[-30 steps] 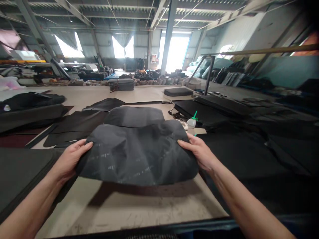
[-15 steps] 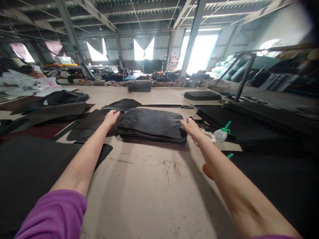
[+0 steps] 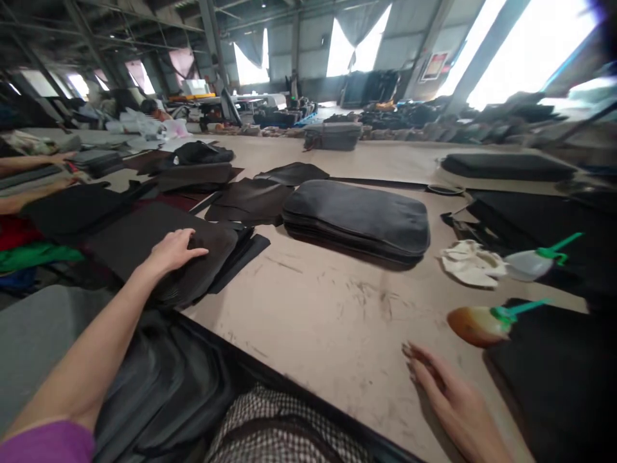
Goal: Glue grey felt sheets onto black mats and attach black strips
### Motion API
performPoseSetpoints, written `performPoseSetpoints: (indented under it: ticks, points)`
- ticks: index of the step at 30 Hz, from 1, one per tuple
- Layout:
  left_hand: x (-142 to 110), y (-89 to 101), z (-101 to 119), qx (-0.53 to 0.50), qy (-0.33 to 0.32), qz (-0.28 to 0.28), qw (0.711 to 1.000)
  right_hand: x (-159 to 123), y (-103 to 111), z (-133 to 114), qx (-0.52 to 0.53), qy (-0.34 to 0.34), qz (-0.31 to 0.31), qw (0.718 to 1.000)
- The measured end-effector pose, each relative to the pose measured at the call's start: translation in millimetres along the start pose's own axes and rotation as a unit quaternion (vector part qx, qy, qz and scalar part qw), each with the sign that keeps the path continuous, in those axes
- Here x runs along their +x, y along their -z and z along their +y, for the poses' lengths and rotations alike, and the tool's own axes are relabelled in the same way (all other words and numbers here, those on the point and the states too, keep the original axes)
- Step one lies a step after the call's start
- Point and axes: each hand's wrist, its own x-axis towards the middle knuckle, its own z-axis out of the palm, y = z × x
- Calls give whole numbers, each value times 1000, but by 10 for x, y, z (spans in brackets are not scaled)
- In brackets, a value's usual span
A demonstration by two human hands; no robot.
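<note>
My left hand (image 3: 174, 252) lies on top of a stack of dark, flat sheets (image 3: 130, 241) at the left of the table, thumb apart from the fingers, gripping nothing that I can see. Over the bare tabletop at the lower right is my right hand (image 3: 450, 395), loosely bent, fingers apart and holding nothing. A neat pile of black, rounded-corner panels (image 3: 359, 215) sits in the middle of the table, apart from both hands. Above my right hand stands a squeeze bottle (image 3: 475, 326) with amber contents and a green nozzle, beside dark sheets (image 3: 554, 379).
A crumpled white cloth (image 3: 471, 262) and a pale bottle (image 3: 529, 265) lie at the right. Another black pile (image 3: 506, 166) stands farther back. At the far left, another person's arms (image 3: 36, 183) work over dark pieces. Dark folded material (image 3: 178, 386) hangs below the table's front edge.
Both hands have let go of the black pile on the table. My left hand has moved left onto the dark sheets; my right hand has drawn back nearer. The view has turned left.
</note>
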Motion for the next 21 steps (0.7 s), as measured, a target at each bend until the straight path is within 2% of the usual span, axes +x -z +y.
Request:
performPoseSetpoints:
  ticks: [2, 5, 8, 13, 17, 21]
  points:
    - [-107, -72, -151, 3, -1, -12, 1000, -85, -97, 68, 13, -6, 28, 1000]
    - [-141, -122, -266, -35, -24, 4, 999, -88, -151, 82, 36, -10, 50, 998]
    - [-126, -86, -331, -70, -30, 6, 997, -64, -142, 56, 57, -9, 52, 997]
    - [-132, 38, -404, -62, -20, -10, 998, -72, -149, 38, 79, -11, 55, 995]
    - [-209, 83, -306, -17, -14, -14, 1000, -82, -162, 14, 94, 4, 55, 994]
    - [-346, 45, -5, 44, 1, -5, 999, -78, -171, -19, 112, 14, 62, 992]
